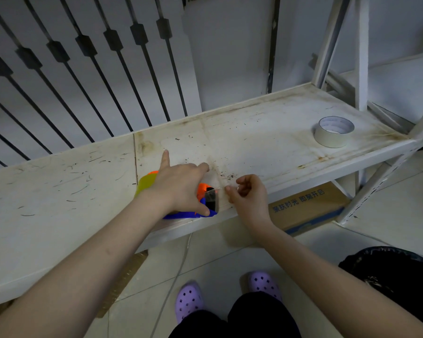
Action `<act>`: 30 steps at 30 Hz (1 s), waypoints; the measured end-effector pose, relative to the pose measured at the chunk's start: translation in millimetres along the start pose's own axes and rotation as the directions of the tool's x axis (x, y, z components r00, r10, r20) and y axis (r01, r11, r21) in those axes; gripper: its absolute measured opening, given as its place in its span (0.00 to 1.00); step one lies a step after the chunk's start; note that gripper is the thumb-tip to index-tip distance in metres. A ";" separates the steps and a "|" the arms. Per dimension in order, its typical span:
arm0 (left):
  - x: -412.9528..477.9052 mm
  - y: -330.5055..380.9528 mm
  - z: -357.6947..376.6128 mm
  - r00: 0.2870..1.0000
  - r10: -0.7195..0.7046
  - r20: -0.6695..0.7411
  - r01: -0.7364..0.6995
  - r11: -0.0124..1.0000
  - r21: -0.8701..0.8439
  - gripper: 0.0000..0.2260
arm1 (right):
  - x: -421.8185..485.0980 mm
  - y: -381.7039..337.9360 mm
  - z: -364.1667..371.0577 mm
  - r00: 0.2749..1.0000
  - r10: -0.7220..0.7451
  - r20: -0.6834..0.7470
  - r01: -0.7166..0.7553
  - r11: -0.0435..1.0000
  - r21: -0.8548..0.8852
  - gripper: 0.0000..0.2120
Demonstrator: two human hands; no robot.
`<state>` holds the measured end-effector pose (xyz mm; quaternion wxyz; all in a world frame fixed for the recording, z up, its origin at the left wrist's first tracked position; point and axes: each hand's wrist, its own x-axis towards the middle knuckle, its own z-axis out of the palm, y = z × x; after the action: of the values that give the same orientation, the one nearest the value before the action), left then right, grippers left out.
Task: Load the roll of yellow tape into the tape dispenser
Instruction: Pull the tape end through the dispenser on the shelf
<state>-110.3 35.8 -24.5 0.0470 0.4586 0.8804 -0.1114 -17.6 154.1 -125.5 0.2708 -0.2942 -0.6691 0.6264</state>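
A blue and orange tape dispenser (206, 191) lies on the white shelf (59, 191) near its front edge. A yellow tape roll (144, 184) sits in it, mostly hidden under my left hand (181, 186). That hand presses down on the dispenser, fingers spread, thumb at the blue base. My right hand (248, 196) hovers just right of the dispenser's dark front flap, fingers curled, thumb and forefinger pinching what looks like the clear end of the tape.
A white tape roll (333, 131) lies flat at the shelf's far right. A cardboard box (308, 206) sits on the floor under the shelf. A black bag (396, 272) is at the lower right, beside my purple shoes (189, 301).
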 end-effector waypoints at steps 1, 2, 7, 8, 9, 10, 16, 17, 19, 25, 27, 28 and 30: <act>3.1 1.5 2.7 1.000 0.006 0.014 -0.006 1.000 -0.001 0.36 | -2.7 0.1 -0.2 1.000 -0.006 -0.007 0.006 1.000 0.006 0.10; 5.3 1.5 5.2 1.000 0.012 0.018 -0.012 1.000 -0.011 0.34 | -5.6 0.3 -0.5 1.000 -0.010 -0.015 0.011 1.000 0.014 0.10; 7.5 -2.9 8.9 1.000 -0.020 -0.024 0.019 0.999 -0.047 0.20 | -20.1 -4.6 -2.3 0.993 -0.073 -0.087 0.077 0.996 0.045 0.11; 8.3 -2.6 8.6 0.999 -0.029 -0.024 0.028 0.999 -0.043 0.20 | -22.0 -6.8 -2.9 0.991 -0.091 -0.098 0.097 0.994 0.051 0.11; 9.0 -2.0 8.1 0.999 -0.035 -0.024 0.034 0.999 -0.036 0.21 | -23.5 -8.9 -3.4 0.988 -0.111 -0.103 0.117 0.992 0.054 0.11; 9.5 -1.3 7.5 0.999 -0.039 -0.022 0.039 0.999 -0.030 0.21 | -24.7 -10.9 -3.8 0.986 -0.132 -0.104 0.139 0.989 0.059 0.12; 9.4 -1.4 5.6 0.999 -0.053 0.009 0.053 0.999 -0.008 0.21 | -16.0 -19.5 -3.7 0.974 -0.202 -0.102 0.206 0.978 0.023 0.13; 9.9 -1.4 4.7 0.998 -0.054 0.016 0.054 0.999 -0.009 0.21 | -13.1 -17.2 -3.5 0.979 -0.170 -0.111 0.172 0.985 0.015 0.12; 9.9 -1.7 3.9 0.998 -0.055 0.026 0.055 0.998 -0.007 0.22 | -10.3 -10.6 -2.3 0.988 -0.098 -0.122 0.102 0.994 0.033 0.10; 10.2 -4.9 -1.4 0.989 -0.023 0.143 0.046 0.987 -0.157 0.30 | -16.8 -3.5 -1.8 0.977 -0.172 -0.130 0.182 0.981 0.068 0.10; 14.3 -6.4 -4.6 0.992 -0.011 0.128 0.052 0.945 -0.324 0.19 | -18.1 -2.8 -1.8 0.975 -0.181 -0.126 0.192 0.978 0.081 0.09; 17.4 -6.6 -6.3 0.994 -0.005 0.110 0.046 0.927 -0.373 0.10 | -18.9 -2.4 -1.1 0.975 -0.181 -0.126 0.192 0.978 0.080 0.09; 24.1 -5.2 -8.4 0.993 -0.016 0.120 0.062 0.918 -0.392 0.12 | -20.1 -2.2 1.1 0.974 -0.184 -0.134 0.195 0.978 0.075 0.09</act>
<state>-128.2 54.2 -20.1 0.1864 0.4150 0.8896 0.0414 -4.9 138.6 -123.2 0.3841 -0.2558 -0.6475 0.6065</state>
